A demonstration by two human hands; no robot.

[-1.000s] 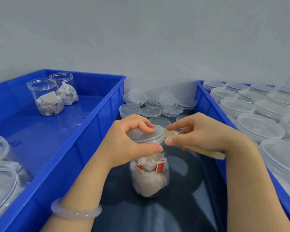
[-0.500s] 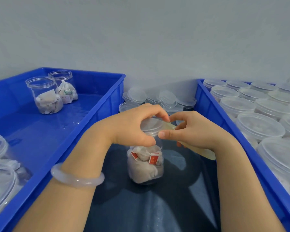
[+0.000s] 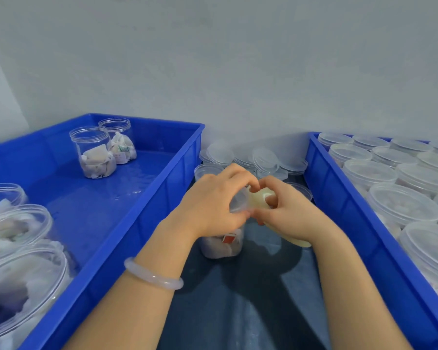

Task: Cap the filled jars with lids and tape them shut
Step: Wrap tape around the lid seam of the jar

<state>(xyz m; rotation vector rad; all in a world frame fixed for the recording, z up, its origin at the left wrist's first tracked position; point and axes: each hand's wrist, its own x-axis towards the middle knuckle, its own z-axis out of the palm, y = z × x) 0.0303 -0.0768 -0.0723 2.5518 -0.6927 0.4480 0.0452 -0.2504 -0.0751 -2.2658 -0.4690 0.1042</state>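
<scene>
The jar [image 3: 223, 245] and its lid [image 3: 238, 202] are clear, smooth plastic; the tape [image 3: 259, 200] is yellowish translucent film. The left crate [image 3: 142, 215] and right crate [image 3: 339, 198] are glossy blue plastic. The desk [image 3: 238, 311] is dark and shiny, the wall [image 3: 213, 59] matt, the bracelet [image 3: 153, 276] milky and polished.

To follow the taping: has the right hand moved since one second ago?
Yes. The right hand, pinching the tape strip, moved left, away from the right blue crate, to the jar lid that the left hand grips.

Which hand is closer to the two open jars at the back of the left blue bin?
Left. The left hand grips the middle jar on the side facing those open jars. The right hand, pinching tape, sits beyond it, farther right.
</scene>
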